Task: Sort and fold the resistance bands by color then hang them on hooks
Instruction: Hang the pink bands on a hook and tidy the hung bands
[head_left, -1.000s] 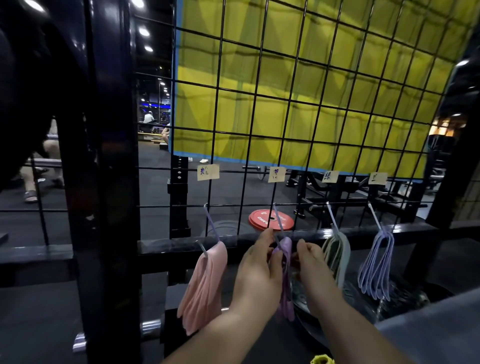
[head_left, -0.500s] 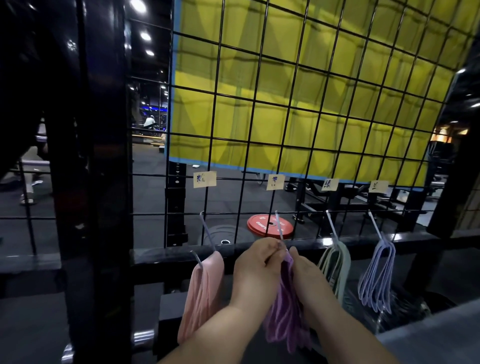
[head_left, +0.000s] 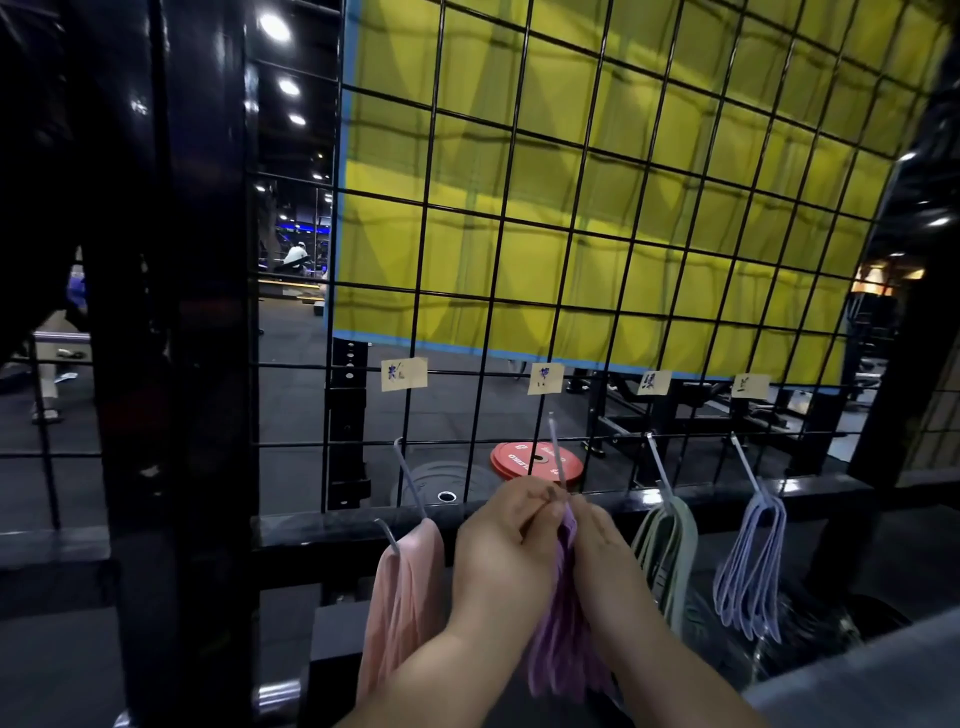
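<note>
Two hands meet below the second hook, forearms angled up from the near edge. The left hand and right hand both pinch the top of the folded purple bands, which hang between the wrists. Pink bands hang just left, green bands just right. The wire grid is close behind.

A wire grid carries hooks. Pink bands hang just beside the left hand, purple bands hang between both hands, and green bands then lilac bands hang beyond the right hand.
</note>
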